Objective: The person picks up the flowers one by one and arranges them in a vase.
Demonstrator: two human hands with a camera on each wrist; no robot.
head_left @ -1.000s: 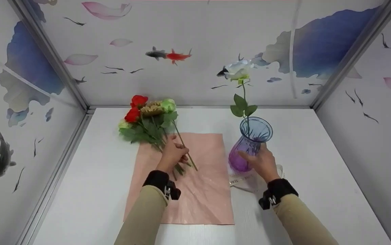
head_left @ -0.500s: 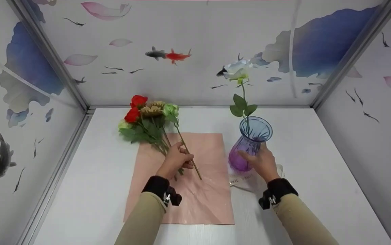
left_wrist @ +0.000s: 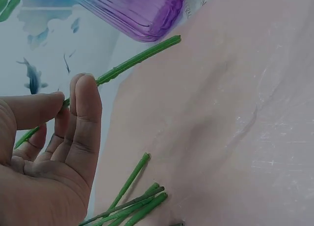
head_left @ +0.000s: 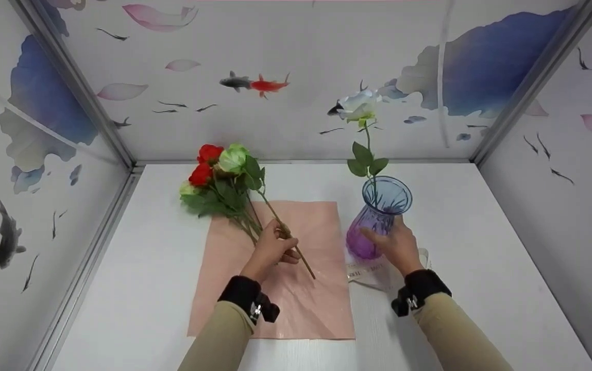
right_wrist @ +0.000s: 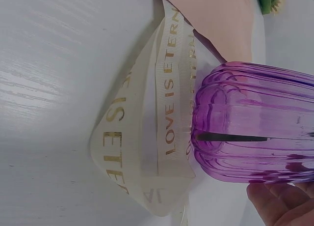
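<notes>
Left hand (head_left: 275, 246) pinches pale-green flower (head_left: 234, 158) by lower stem (left_wrist: 141, 58), fingers closed; right hand (head_left: 399, 246) grips vase (head_left: 361, 246) | flower left of vase | I judge stem light, springy, best taken low; vase slick, breakable, hold its body

You've got a white tabletop (head_left: 481, 268), pale walls (head_left: 347, 41) printed with fish (head_left: 270, 85), petals (head_left: 121, 91), blue blotches (head_left: 496, 67); grey metal strips (head_left: 74, 77) at your corners.

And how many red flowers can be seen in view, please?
2. In the head view, one red flower lies at the back of the bunch; the other is just below it, both left of the held green flower. More may be hidden.
</notes>
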